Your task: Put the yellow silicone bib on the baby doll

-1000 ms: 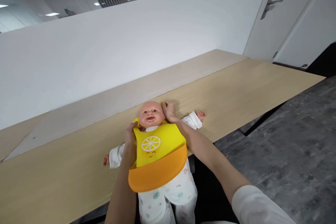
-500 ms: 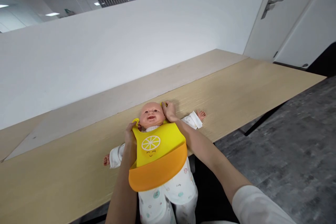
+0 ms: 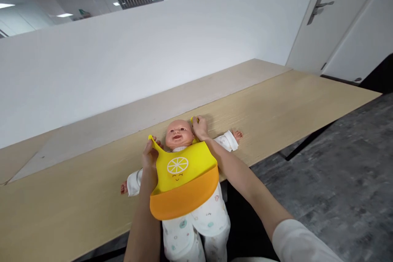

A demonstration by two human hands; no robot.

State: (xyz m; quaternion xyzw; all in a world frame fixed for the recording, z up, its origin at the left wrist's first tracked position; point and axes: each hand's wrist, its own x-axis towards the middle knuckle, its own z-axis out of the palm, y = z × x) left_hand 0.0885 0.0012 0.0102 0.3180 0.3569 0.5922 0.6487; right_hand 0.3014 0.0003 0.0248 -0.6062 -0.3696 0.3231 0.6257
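A baby doll (image 3: 179,136) in white printed clothes lies face up on the table, its arms spread to both sides. Across its chest lies a yellow baby bib (image 3: 196,159) with a white citrus slice, a smiling face and an orange catch pocket. My left hand (image 3: 150,153) pinches one neck strap of the bib, pulled out beside the doll's head. At the other side of the head, my right hand (image 3: 200,127) is closed on the other strap, whose yellow tip shows above the fingers. The doll's legs hang past the table's near edge.
The light wood table (image 3: 291,102) runs from left to far right. A white partition (image 3: 138,73) stands along its back. A white door (image 3: 334,20) with a metal handle is at the right, above a grey floor (image 3: 331,180).
My left hand has drawn its bib strap outward and up, away from the doll's head. My right hand has shifted slightly up and right with its strap.
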